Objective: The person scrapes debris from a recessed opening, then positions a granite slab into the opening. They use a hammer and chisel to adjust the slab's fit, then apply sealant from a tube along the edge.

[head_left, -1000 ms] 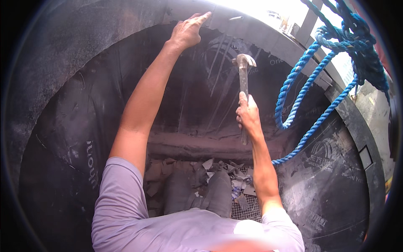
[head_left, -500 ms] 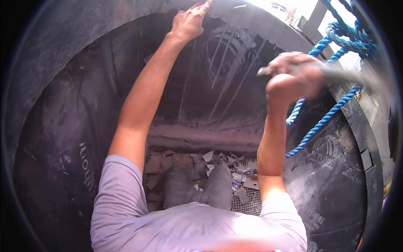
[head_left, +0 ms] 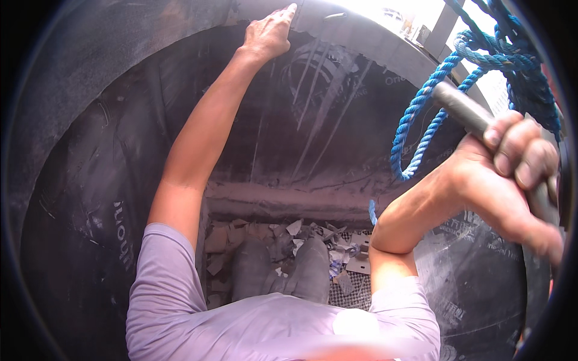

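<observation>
One hammer handle [head_left: 466,114] is raised high at the right, close to the camera, clenched in the right hand [head_left: 512,180] with fingers wrapped tight around it; the head is out of sight. A blue rope [head_left: 421,114] hangs looped just beside the handle, so a swing could likely snag it and jerk the tool off line. The left hand [head_left: 268,33] grips the upper rim of the big dark drum [head_left: 90,198], fingers curled over the edge. That hand is exposed to a stray blow, and the debris [head_left: 289,240] underfoot on the drum's floor may shift.
</observation>
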`<state>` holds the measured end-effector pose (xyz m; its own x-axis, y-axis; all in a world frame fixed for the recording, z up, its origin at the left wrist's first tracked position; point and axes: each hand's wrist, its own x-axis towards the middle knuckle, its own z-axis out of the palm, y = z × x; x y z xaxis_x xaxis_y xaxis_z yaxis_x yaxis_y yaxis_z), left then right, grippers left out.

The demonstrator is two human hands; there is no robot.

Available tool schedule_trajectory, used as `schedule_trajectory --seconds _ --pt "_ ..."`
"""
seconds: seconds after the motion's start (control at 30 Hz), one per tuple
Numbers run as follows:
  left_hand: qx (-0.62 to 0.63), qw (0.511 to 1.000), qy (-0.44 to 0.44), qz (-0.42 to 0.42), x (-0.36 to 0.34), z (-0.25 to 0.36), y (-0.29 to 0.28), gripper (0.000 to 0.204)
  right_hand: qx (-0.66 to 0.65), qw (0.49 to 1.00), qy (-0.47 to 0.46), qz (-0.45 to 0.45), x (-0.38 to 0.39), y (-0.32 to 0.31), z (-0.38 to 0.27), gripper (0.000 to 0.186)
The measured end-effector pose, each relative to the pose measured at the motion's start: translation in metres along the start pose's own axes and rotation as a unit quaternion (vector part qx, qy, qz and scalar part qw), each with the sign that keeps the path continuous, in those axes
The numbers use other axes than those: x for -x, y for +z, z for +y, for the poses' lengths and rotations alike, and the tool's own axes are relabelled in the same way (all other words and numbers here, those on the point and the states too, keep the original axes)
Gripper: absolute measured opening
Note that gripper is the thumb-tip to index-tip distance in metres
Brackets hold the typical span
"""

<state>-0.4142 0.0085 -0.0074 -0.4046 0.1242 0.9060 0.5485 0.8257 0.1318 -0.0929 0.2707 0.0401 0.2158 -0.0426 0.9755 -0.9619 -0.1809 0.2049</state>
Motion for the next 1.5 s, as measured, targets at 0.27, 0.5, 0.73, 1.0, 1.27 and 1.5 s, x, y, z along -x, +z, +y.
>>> schedule_trajectory --seconds 0.27,0.5,0.73,1.0,1.27,1.5 --pt "0.046 0.997 -0.036 -0.041 -0.007 0.01 -0.012 0.088 0.276 0.766 0.58 0.019 0.14 -0.006 0.097 0.054" --pt "0.034 0.996 -0.037 -0.07 0.007 0.01 -0.008 0.088 0.198 0.931 0.259 0.162 0.054 0.026 0.024 0.088" --pt "0.053 0.997 -0.001 -0.047 0.003 0.009 0.014 0.084 0.284 0.953 0.103 0.013 0.099 -0.031 0.103 0.071" --pt "0.005 0.996 -0.036 -0.081 0.0 0.009 0.009 0.088 0.204 0.889 0.39 0.128 0.113 0.0 0.059 0.055" --pt "-0.004 0.995 -0.049 -0.085 0.001 0.012 0.017 0.088 -0.011 0.995 0.075 0.064 0.032 -0.004 0.009 0.09" --pt "0.017 1.0 0.005 -0.024 -0.003 -0.018 0.025 0.072 0.158 0.947 0.246 0.134 0.118 0.019 0.025 0.066"
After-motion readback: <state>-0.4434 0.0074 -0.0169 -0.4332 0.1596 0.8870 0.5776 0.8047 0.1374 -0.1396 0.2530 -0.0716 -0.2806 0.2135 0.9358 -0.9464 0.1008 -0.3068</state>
